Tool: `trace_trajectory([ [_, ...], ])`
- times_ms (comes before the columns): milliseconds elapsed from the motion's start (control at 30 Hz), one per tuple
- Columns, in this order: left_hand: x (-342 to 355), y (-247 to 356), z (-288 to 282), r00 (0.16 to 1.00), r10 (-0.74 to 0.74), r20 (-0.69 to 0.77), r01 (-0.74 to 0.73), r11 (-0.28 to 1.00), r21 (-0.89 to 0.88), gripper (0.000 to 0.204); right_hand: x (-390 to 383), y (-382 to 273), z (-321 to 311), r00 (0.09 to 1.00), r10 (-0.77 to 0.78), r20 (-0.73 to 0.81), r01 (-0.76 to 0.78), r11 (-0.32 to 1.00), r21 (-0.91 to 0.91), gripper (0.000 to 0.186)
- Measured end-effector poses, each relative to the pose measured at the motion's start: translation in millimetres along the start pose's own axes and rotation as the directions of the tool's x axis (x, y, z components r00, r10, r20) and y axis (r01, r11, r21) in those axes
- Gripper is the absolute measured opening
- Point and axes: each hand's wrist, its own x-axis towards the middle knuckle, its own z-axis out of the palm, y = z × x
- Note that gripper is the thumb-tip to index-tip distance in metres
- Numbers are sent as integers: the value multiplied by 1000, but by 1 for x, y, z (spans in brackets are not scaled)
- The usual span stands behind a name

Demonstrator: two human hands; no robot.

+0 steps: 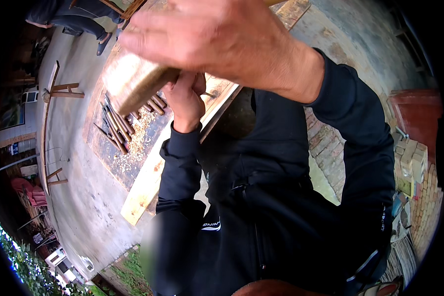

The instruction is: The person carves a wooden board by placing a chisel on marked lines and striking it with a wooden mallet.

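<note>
1. Wood fills my right hand (222, 39): a flat, pale block (135, 84) with a darker lower edge, blurred and close to the camera. My fingers wrap over its upper end, so the grip is closed on it, and the block slants down to the left over the bench.
2. My left hand (186, 101) sits just below, curled into a narrow fist beside the block's lower end. I cannot tell whether it holds anything.
3. Under both hands lies a workbench (133, 165), a dark, worn board edged by a pale plank (145, 187) along its near side. A row of dark wood-handled tools (116, 126) rests on it, with pale shavings (140, 133) scattered just beside them.
4. Left of the bench the grey concrete floor (79, 197) runs wide, with a long wooden trestle (49, 123) standing well apart from the bench.
5. Another person's legs (79, 19) show at the top left, beyond the bench's far end.
6. To my right, a stack of pale bricks (412, 160) sits near a reddish container (417, 116), close to the brick paving.
</note>
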Motion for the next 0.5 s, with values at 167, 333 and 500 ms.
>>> trace_trajectory([
  [167, 7, 5, -11, 982, -55, 179, 54, 998, 11, 45, 16, 2, 0, 967, 193, -166, -167, 973, 161, 18],
  [333, 5, 9, -3, 976, -101, 191, 103, 995, -2, 41, -2, 5, 1, 993, 93, 78, -98, 993, 65, 21],
  [500, 11, 11, -19, 945, -128, 301, 157, 985, -74, 42, -8, 18, 10, 997, 72, -27, -66, 981, 183, 24],
])
